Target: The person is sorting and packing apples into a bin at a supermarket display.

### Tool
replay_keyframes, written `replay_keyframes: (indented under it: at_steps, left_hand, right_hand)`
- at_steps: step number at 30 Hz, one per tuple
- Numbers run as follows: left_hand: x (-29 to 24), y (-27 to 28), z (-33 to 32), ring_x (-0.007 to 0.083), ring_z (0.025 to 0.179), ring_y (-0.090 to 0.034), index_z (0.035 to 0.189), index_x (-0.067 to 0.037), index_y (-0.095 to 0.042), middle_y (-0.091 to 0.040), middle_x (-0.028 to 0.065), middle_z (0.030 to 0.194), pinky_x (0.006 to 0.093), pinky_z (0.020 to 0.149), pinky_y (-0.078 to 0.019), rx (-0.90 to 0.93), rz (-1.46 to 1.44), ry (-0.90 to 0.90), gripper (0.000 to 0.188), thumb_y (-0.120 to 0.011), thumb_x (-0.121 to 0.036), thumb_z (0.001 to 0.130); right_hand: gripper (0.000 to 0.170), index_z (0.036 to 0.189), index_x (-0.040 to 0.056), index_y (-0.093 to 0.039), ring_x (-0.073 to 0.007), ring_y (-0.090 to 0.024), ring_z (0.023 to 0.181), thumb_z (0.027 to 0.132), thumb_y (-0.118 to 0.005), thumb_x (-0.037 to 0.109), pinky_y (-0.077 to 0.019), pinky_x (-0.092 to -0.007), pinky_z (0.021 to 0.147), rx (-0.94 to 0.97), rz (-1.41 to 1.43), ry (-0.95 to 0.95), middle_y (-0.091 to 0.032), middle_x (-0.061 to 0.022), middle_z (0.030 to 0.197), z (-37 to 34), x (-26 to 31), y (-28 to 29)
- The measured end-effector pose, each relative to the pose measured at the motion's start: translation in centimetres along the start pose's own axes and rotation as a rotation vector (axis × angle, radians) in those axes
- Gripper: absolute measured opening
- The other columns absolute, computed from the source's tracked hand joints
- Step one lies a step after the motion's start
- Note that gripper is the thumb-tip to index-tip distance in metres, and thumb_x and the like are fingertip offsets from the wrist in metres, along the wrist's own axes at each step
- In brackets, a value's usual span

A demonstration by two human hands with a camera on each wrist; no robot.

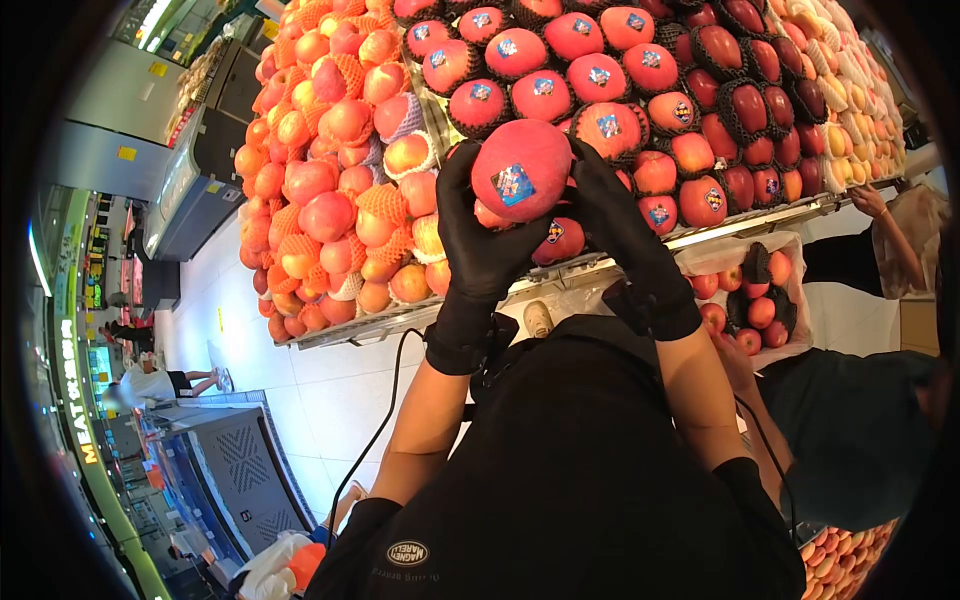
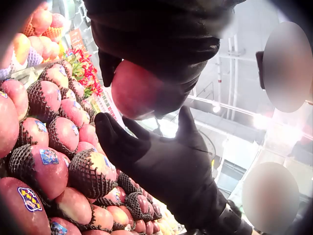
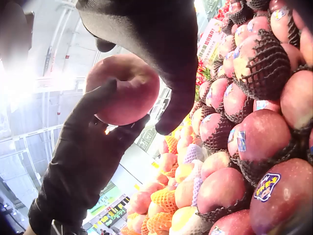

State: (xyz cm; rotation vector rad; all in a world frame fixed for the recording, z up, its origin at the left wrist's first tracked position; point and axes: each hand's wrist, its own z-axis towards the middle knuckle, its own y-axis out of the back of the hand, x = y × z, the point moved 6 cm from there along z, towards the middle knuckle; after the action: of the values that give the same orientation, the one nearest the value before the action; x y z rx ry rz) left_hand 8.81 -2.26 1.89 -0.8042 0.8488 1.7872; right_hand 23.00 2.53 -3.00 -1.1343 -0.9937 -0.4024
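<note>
In the head view, a large red apple [image 1: 535,160] with a blue sticker is held up over the fruit display. My black-gloved left hand [image 1: 480,240] grips it from the left, its thumb against the apple in the right wrist view. My gloved right hand [image 1: 628,235] is just to the right of the apple. The left wrist view shows the right hand [image 2: 171,159] with fingers extended, apart from the apple [image 2: 134,93]. Stickered apples [image 1: 600,76], many in black foam nets, lie beyond the hands.
Orange-netted fruit [image 1: 325,215] is heaped at left. The display's metal front edge [image 1: 690,236] runs below the hands. A lined box of apples [image 1: 790,262] stands at right, beside a person in dark clothing [image 1: 850,430]. Cables hang by both arms.
</note>
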Motion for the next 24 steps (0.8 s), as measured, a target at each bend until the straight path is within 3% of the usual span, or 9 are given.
replay_keyframes:
  at_steps: [1, 3, 5, 7, 10, 13, 16, 19, 24]
  left_hand:
    - [0.2, 0.0, 0.0, 0.0249, 0.116, -0.052, 0.134, -0.004, -0.036, -0.047, 0.0133, 0.129, 0.0398, 0.098, -0.0455, 0.012, -0.017, -0.002, 0.095, -0.09, -0.008, 0.056]
    - [0.0, -0.1, -0.3, 0.0259, 0.117, -0.052, 0.134, -0.004, -0.035, -0.047, 0.0137, 0.129, 0.0409, 0.099, -0.0445, 0.015, 0.017, -0.043, 0.095, -0.089, -0.008, 0.056]
    - [-0.2, 0.0, -0.6, 0.0279, 0.118, -0.051, 0.134, -0.004, -0.037, -0.048, 0.0143, 0.129, 0.0418, 0.1, -0.0437, 0.007, 0.061, -0.11, 0.093, -0.089, -0.008, 0.056]
    - [-0.3, 0.1, -0.9, 0.0308, 0.119, -0.052, 0.131, -0.004, -0.042, -0.049, 0.0151, 0.13, 0.0426, 0.1, -0.0433, -0.01, 0.112, -0.204, 0.089, -0.089, -0.009, 0.056]
    - [-0.6, 0.1, -1.3, 0.0358, 0.124, -0.048, 0.131, -0.005, -0.043, -0.046, 0.0168, 0.135, 0.0455, 0.105, -0.0387, 0.032, 0.289, -0.341, 0.089, -0.09, -0.013, 0.056]
    - [-0.8, -0.2, -1.2, 0.0343, 0.127, -0.045, 0.138, -0.006, -0.034, -0.042, 0.0174, 0.137, 0.0446, 0.105, -0.0389, 0.091, 0.35, -0.398, 0.097, -0.087, -0.007, 0.057]
    - [-0.7, 0.1, -1.0, 0.0329, 0.128, -0.044, 0.14, -0.006, -0.033, -0.04, 0.0169, 0.141, 0.0451, 0.106, -0.0382, 0.086, 0.274, -0.245, 0.097, -0.086, -0.005, 0.059]
    - [1.3, 0.8, -1.5, 0.0319, 0.133, -0.038, 0.141, -0.003, -0.032, -0.039, 0.017, 0.141, 0.0439, 0.108, -0.0354, 0.109, -0.027, -0.057, 0.092, -0.084, -0.014, 0.066]
    - [4.3, 1.3, -1.6, 0.0254, 0.121, -0.049, 0.14, -0.005, -0.032, -0.042, 0.0138, 0.134, 0.0378, 0.096, -0.0467, 0.116, -0.298, 0.363, 0.074, -0.074, -0.009, 0.079]
  right_hand:
    - [0.06, 0.144, 0.0051, -0.033, -0.0241, -0.047, 0.125, 0.097, -0.053, 0.037, -0.0456, -0.0418, 0.099, 0.009, 0.055, -0.024, -0.043, -0.0122, 0.139, 0.2, -0.3, 0.3]
    - [0.061, 0.143, 0.0049, -0.033, -0.0254, -0.049, 0.124, 0.098, -0.051, 0.04, -0.0456, -0.0428, 0.1, 0.112, -0.14, 0.103, -0.043, -0.0126, 0.139, 0.2, -0.1, 0.3]
    - [0.061, 0.143, 0.0044, -0.033, -0.0262, -0.049, 0.123, 0.098, -0.051, 0.041, -0.0454, -0.0432, 0.1, 0.119, -0.068, 0.064, -0.044, -0.013, 0.138, 0.2, -0.6, 0.5]
    - [0.061, 0.142, 0.0035, -0.034, -0.0263, -0.049, 0.124, 0.097, -0.052, 0.04, -0.0449, -0.0431, 0.101, 0.027, 0.269, -0.139, -0.044, -0.0135, 0.138, -0.3, -2.0, 0.7]
    - [0.061, 0.142, 0.0017, -0.034, -0.0267, -0.049, 0.124, 0.095, -0.058, 0.033, -0.0437, -0.0436, 0.103, 0.134, 0.406, -0.103, -0.045, -0.0141, 0.138, -0.7, -1.5, -1.1]
    - [0.066, 0.141, 0.001, -0.034, -0.0267, -0.048, 0.125, 0.089, -0.065, 0.028, -0.0427, -0.0426, 0.104, 0.061, 0.318, -0.087, -0.044, -0.0138, 0.137, -0.6, -1.1, -1.5]
    - [0.079, 0.14, 0.0007, -0.034, -0.0271, -0.047, 0.125, 0.079, -0.076, 0.027, -0.0426, -0.0416, 0.103, -0.019, -0.052, -0.042, -0.044, -0.0144, 0.136, 0.2, -0.5, -0.4]
    - [0.089, 0.138, 0.0003, -0.034, -0.0271, -0.047, 0.125, 0.069, -0.083, 0.027, -0.0425, -0.0406, 0.102, -0.116, -0.566, 0.176, -0.044, -0.0153, 0.135, 0.0, 1.7, -1.1]
    - [0.091, 0.137, 0.0003, -0.034, -0.0307, -0.048, 0.122, 0.064, -0.084, 0.021, -0.0417, -0.0422, 0.101, -0.131, -0.856, 0.423, -0.046, -0.0183, 0.131, -0.4, 1.8, -2.8]
